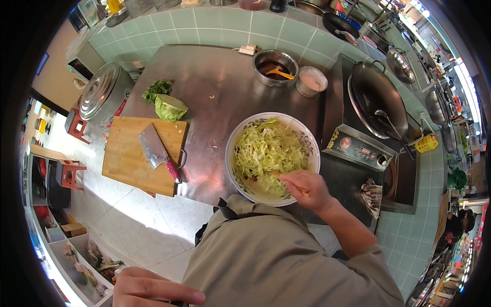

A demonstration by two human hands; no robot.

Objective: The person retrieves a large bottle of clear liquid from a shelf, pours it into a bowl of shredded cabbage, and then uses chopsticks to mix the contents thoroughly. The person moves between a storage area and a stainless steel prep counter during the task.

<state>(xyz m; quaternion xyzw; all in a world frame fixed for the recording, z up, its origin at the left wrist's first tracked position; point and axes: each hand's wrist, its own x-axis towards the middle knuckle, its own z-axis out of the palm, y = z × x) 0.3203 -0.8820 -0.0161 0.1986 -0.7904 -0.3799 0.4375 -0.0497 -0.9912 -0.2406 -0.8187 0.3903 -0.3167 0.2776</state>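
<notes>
A large white bowl with a floral rim [311,144] stands near the front edge of the steel table, heaped with shredded cabbage [268,147]. Small dark red bits show among the shreds. My right hand [307,190] is closed around what look like wooden chopsticks [275,174], their tips in the cabbage at the bowl's near right side. Low on the left, close to the camera, is my left hand [153,288], apart from the bowl. Its fingers are bent and partly cut off by the frame; a small dark thing shows beneath them, too little to name.
A cleaver [155,147] lies on a wooden cutting board [122,153] at left. Behind it are a cut cabbage [170,108] and green herbs [157,91]. A steel bowl of dark liquid [259,78] and a tub of white powder [311,81] stand behind; a wok [379,92] is at right.
</notes>
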